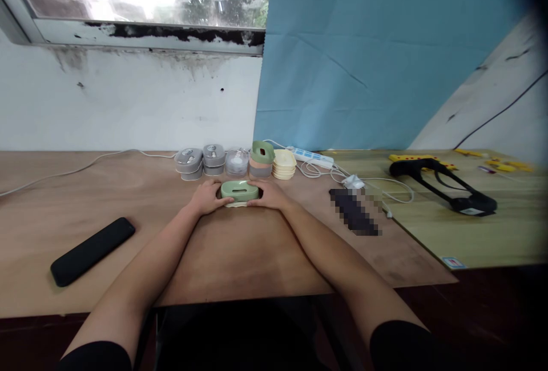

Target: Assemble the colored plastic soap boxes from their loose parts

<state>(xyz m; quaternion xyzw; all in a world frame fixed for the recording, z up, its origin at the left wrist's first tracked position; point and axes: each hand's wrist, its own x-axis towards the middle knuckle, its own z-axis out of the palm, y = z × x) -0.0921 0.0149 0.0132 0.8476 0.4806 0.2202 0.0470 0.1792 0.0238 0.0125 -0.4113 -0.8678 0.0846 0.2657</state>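
Observation:
A small green oval plastic case part (240, 185) with a slot in its top lies on the brown table, with a cream piece (236, 204) showing under its near edge. My left hand (208, 197) grips its left end, thumb along the front. From the right end, my right hand (268, 194) grips the same part, thumb also in front. Just behind stand two stacks of grey lidded cases (189, 160) (213, 157), clear plastic pieces (237, 161), a stack of coloured shells with a green one (262, 153) on top, and stacked cream trays (284, 164).
A black phone-like slab (92, 251) lies at left. To the right are a white power strip (311, 157), tangled white cables (314, 170), a pixelated dark object (355, 212), and a black frame-like object (445, 185) on an adjoining table. A wall and blue sheet (342, 63) rise behind.

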